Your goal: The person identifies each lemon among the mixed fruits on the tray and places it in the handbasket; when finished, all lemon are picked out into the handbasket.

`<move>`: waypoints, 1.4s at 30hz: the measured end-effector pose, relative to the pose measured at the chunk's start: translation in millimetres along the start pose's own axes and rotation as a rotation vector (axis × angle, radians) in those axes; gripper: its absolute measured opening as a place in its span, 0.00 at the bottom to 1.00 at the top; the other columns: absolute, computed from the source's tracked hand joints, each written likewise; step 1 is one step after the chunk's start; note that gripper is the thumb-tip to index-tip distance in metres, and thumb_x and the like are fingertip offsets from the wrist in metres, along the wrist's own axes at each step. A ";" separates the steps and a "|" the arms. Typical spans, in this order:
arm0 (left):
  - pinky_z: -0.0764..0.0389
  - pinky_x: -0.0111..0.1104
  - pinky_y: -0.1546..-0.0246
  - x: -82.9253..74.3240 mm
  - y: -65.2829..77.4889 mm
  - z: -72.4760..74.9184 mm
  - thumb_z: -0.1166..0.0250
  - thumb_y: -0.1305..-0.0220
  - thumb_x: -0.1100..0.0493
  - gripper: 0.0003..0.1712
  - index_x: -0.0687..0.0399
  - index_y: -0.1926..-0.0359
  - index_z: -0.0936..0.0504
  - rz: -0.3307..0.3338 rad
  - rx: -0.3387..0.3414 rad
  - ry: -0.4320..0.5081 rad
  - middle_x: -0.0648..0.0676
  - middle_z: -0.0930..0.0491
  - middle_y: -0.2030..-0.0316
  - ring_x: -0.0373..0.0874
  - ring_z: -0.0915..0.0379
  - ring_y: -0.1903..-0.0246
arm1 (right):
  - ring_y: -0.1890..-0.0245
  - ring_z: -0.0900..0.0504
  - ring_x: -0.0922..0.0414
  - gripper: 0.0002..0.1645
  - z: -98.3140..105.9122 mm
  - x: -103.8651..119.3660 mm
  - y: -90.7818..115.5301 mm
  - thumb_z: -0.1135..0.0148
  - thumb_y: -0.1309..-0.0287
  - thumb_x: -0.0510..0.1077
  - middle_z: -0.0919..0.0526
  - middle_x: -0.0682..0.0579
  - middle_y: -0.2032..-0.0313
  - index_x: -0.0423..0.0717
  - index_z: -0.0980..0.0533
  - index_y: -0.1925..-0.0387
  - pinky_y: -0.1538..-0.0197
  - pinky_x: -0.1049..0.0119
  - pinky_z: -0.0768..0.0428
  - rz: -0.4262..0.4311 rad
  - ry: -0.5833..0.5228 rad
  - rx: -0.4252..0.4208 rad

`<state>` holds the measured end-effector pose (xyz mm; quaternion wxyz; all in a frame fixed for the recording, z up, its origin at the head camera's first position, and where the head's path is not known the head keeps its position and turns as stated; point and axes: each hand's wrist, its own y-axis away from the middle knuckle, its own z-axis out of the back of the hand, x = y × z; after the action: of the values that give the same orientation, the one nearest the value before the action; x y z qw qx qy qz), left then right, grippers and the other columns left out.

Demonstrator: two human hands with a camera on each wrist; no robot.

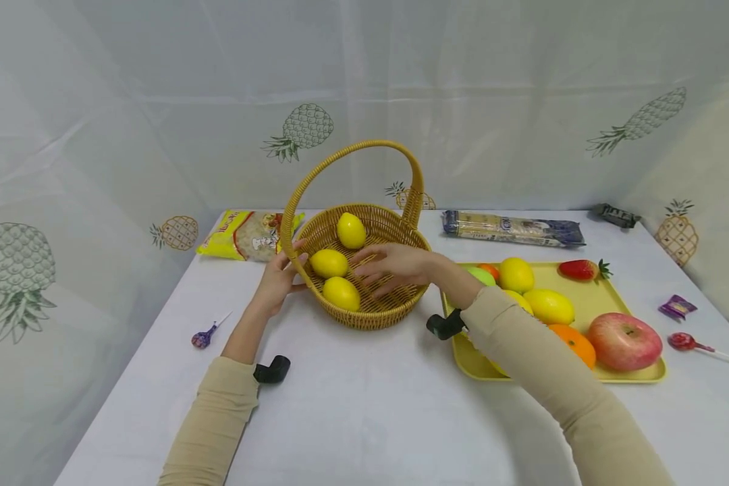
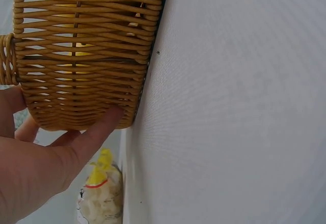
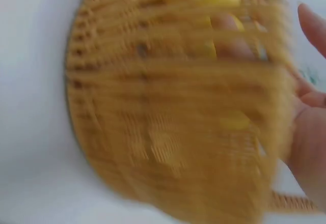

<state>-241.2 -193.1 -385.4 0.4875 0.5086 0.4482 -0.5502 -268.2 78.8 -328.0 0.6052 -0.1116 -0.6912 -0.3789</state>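
A wicker basket (image 1: pixel 376 322) with a tall hoop handle stands on the table and holds three lemons (image 1: pixel 352 231). My left hand (image 1: pixel 275 280) grips the basket's left side by the foot of the handle. In the left wrist view the thumb of my left hand (image 2: pixel 46 168) lies along the outer weave, with the fingers partly hidden. My right hand (image 1: pixel 397 265) reaches over the right rim into the basket, fingers spread and loosely bent beside the lemons, holding nothing visible. The right wrist view is blurred; the basket wall (image 3: pixel 178 112) hides part of my right hand (image 3: pixel 310 127).
At right, a yellow tray (image 1: pixel 644 372) bears lemons, an orange, an apple (image 1: pixel 624 341) and a strawberry (image 1: pixel 583 270), partly under my right sleeve. Behind lie a yellow bag (image 1: pixel 249 235) and a long noodle-like packet (image 1: pixel 513 228). Lollipops (image 1: pixel 202 339) and a purple wrapped candy (image 1: pixel 678 307) lie at the sides.
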 end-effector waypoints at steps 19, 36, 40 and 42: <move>0.23 0.53 0.49 -2.1 0.0 1.2 0.49 0.24 0.54 0.30 0.53 0.26 0.42 0.013 -0.003 -0.006 0.60 0.50 0.27 0.58 0.46 0.33 | 0.47 0.23 0.61 0.34 148.4 -36.0 162.5 0.54 0.26 0.52 0.27 0.55 0.44 0.45 0.52 0.27 0.38 0.43 0.31 0.039 0.001 -0.360; 0.24 0.53 0.48 -0.7 1.4 0.5 0.50 0.24 0.53 0.30 0.52 0.25 0.43 0.009 0.005 -0.019 0.59 0.51 0.27 0.58 0.46 0.33 | 0.32 0.47 0.33 0.41 173.9 -76.6 170.1 0.48 0.28 0.47 0.51 0.30 0.30 0.36 0.55 0.27 0.42 0.44 0.26 -0.191 0.121 -0.295; 0.24 0.54 0.49 1.0 0.7 0.9 0.49 0.25 0.54 0.30 0.52 0.26 0.43 0.004 0.005 -0.017 0.60 0.50 0.27 0.58 0.46 0.33 | 0.34 0.42 0.35 0.43 171.4 -78.3 163.7 0.42 0.33 0.50 0.48 0.31 0.31 0.38 0.51 0.27 0.43 0.47 0.25 -0.254 0.210 -0.250; 0.24 0.54 0.49 1.4 0.5 1.0 0.49 0.25 0.53 0.30 0.52 0.26 0.43 0.005 0.004 -0.019 0.60 0.50 0.27 0.58 0.46 0.33 | 0.35 0.40 0.36 0.44 169.8 -79.4 161.5 0.40 0.34 0.50 0.48 0.31 0.31 0.39 0.50 0.28 0.43 0.47 0.25 -0.273 0.240 -0.239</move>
<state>-240.8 -194.3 -386.8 0.4919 0.5056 0.4413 -0.5547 -277.7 325.9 -335.0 0.6087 -0.0418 -0.5730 -0.5472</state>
